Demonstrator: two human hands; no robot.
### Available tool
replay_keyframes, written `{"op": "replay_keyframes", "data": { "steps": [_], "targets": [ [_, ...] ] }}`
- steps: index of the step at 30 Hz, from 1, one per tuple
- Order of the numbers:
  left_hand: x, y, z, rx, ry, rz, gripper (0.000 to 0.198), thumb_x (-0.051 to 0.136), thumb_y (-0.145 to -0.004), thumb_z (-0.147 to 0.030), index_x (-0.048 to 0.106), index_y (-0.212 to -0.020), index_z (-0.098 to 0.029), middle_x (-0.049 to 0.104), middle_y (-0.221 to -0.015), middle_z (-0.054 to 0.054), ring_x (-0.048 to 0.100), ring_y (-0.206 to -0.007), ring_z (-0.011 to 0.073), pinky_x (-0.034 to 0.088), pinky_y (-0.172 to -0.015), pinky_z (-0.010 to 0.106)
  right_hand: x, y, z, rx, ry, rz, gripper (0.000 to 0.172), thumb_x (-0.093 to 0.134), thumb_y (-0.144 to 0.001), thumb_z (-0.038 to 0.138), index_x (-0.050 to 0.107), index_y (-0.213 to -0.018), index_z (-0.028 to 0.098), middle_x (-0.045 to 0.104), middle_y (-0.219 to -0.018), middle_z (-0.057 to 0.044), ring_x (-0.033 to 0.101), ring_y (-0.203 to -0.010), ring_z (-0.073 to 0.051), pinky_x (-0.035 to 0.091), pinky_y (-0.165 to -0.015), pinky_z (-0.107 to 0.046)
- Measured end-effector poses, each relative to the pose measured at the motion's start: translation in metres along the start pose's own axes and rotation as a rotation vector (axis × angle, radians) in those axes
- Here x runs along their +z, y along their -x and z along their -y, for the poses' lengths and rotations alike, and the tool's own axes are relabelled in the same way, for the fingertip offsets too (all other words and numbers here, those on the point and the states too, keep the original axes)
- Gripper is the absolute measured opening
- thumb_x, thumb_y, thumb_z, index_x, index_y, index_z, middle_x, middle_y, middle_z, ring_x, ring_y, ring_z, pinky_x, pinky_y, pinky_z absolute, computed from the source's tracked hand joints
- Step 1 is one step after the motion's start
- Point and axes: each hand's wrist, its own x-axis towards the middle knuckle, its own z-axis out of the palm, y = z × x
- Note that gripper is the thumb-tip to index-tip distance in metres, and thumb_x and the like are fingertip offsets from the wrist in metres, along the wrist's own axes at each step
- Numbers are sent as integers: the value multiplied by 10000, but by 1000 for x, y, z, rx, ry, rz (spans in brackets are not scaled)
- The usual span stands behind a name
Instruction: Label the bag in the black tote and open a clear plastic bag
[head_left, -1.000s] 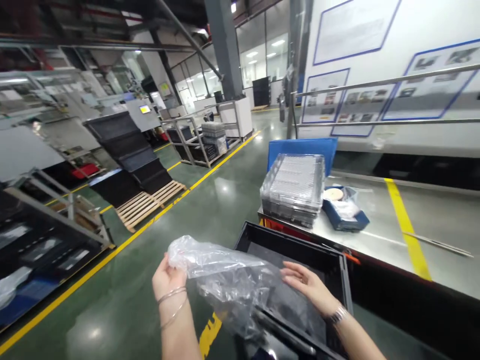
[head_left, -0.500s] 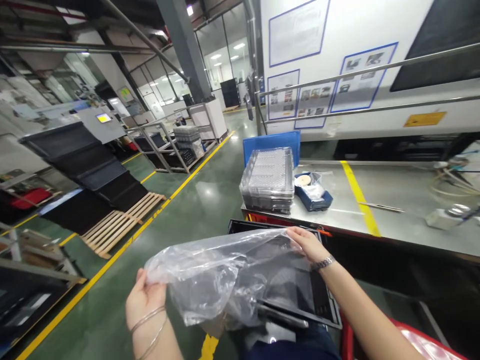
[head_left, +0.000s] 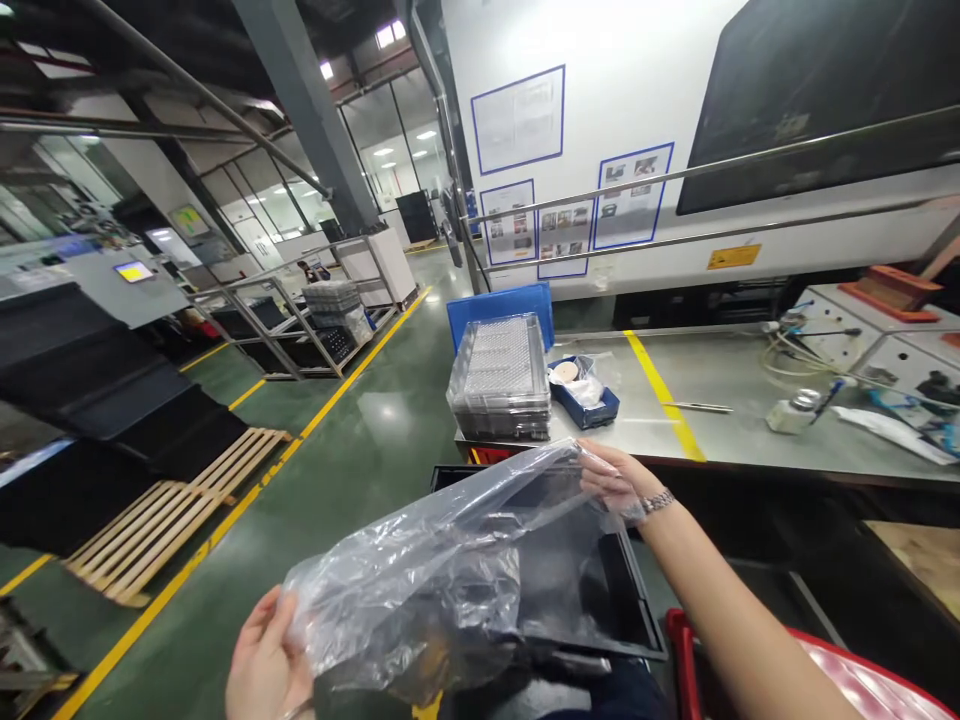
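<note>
A large clear plastic bag (head_left: 420,560) is stretched between my two hands. My left hand (head_left: 266,650) pinches its near left end, thumb and fingers closed on the film. At the far right corner, my right hand (head_left: 615,478) grips the other end, with some film lying over the fingers and wrist. Beneath the bag sits a black plastic crate (head_left: 637,600), partly seen through the film. What the crate holds, if anything, is hard to make out through the plastic.
On the steel bench (head_left: 645,440) stand stacked clear trays (head_left: 502,370), a blue bin (head_left: 589,405), tweezers (head_left: 701,407) and a small bottle (head_left: 795,412). A red container (head_left: 682,640) is at lower right. Wooden pallets (head_left: 172,510) with black sheets lie left, beyond a yellow floor line.
My view has turned to the right, showing more of the bench. My left hand has moved lower and left, so the bag hangs on a steeper slant. Both hands keep hold of it.
</note>
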Motion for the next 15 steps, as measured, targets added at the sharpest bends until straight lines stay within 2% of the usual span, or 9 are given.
{"op": "replay_keyframes", "data": {
  "steps": [4,7,9,12,15],
  "targets": [
    [10,13,-2,-52,-19,-4,192,685,-728,-123,583,-865,-212,634,-660,-25,633,-589,141,567,-617,256,5,3,7,-37,-31,34,371,577,-984,395,517,-701,162,318,-482,133,214,-339,-29,294,-358,-165],
    [8,2,10,18,-74,29,187,710,-681,-148,608,-828,-202,663,-722,-14,633,-633,145,552,-645,252,7,4,15,-54,-27,38,402,576,-983,397,492,-661,171,303,-467,134,218,-341,-35,311,-369,-170],
    [6,-6,18,75,-226,63,156,723,-658,-199,636,-787,-197,682,-762,6,645,-710,172,541,-690,265,6,2,23,-55,-11,33,430,570,-984,407,471,-635,177,299,-459,130,245,-347,-41,325,-378,-175],
    [8,-8,27,162,-586,225,178,761,-604,-323,684,-707,-200,694,-785,36,649,-868,249,517,-818,323,3,-5,42,-43,22,24,463,557,-986,435,454,-614,179,318,-461,121,291,-359,-45,332,-383,-176],
    [12,0,33,250,-799,481,308,846,-420,-344,709,-666,-220,688,-794,46,638,-922,320,492,-892,387,1,-18,65,-53,56,-12,446,555,-989,429,469,-633,174,345,-481,114,307,-371,-45,345,-395,-177]
  ]
}}
